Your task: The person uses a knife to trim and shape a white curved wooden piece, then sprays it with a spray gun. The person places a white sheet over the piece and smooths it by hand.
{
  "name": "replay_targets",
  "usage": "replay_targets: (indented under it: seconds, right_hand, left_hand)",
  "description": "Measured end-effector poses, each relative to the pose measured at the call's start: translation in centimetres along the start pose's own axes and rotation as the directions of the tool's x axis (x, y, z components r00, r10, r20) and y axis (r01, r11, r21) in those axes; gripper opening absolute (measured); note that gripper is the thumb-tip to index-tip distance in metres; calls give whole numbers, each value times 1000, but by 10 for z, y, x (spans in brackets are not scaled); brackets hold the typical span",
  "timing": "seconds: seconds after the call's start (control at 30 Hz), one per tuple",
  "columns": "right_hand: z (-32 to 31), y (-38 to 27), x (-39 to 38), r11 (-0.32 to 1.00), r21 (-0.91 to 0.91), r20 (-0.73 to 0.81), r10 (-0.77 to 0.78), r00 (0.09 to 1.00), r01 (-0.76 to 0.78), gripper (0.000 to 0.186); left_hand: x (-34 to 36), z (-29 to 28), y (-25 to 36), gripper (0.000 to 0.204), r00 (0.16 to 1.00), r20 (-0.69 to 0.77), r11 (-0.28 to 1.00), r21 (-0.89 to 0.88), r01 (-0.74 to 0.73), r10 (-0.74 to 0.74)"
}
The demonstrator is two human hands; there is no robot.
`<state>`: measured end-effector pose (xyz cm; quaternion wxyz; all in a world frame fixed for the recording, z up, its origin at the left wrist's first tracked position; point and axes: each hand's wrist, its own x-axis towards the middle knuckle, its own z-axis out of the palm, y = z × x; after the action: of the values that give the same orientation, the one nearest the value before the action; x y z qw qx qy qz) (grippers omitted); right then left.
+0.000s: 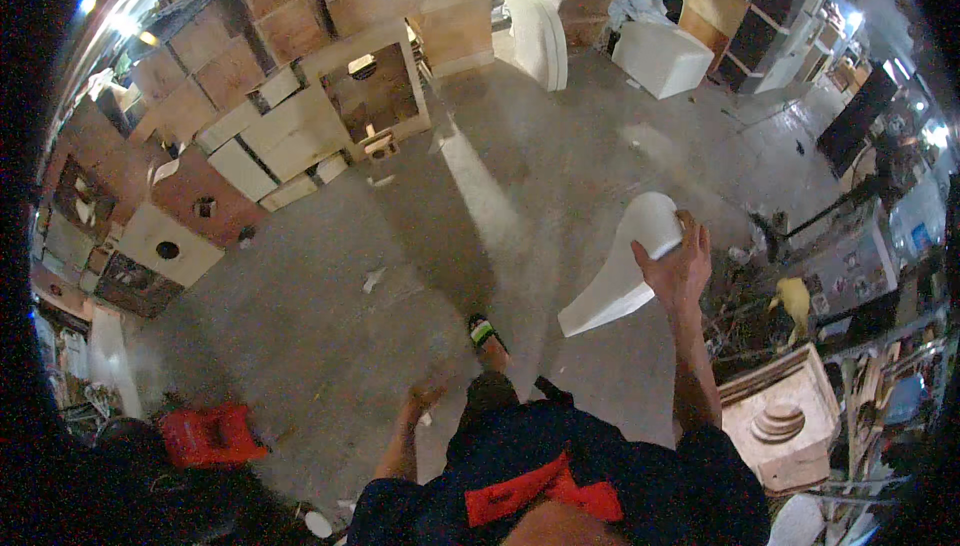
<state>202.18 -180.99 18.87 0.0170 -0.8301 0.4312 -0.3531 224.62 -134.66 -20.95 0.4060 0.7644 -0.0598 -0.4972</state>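
My right hand (680, 268) grips the thick rounded end of a white curved padded piece (625, 281) on my right. The piece narrows to a flat tip that points toward the lower left. Thumb and fingers spread over its upper edge, and I cannot tell whether its lower end touches the floor. Low at my left side hangs my left hand (427, 396), blurred and dark, its fingers not clear. One foot in a sandal (484, 332) shows ahead of my body on the grey concrete floor (330, 346).
Wooden panels and boxes (290, 131) are stacked along the left and back. White padded furniture parts (662, 58) stand at the far right of centre. Near my right side are a pale wooden box (785, 416) and clutter with a yellow cloth-like thing (793, 304). A red object (212, 435) lies lower left.
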Motion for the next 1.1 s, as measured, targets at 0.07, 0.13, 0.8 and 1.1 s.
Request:
replay_targets:
  seconds: [0.07,0.13,0.8,1.1]
  right_hand:
    - [43,19,40,995,27,47,94,994,-95,81]
    - [80,35,79,992,-42,-2,120,993,-120,82]
    - [506,37,459,930,77,250,330,910,-359,81]
    - [713,37,649,923,368,363,-251,897,110,86]
  left_hand:
    - [31,-37,-6,46,995,-79,996,55,70,-65]
    - [56,-73,-5,45,973,-177,986,60,158,-146]
    - [514,-157,467,43,960,-189,907,406,-117,208]
    - [578,-147,507,47,964,-256,915,367,167,-74]
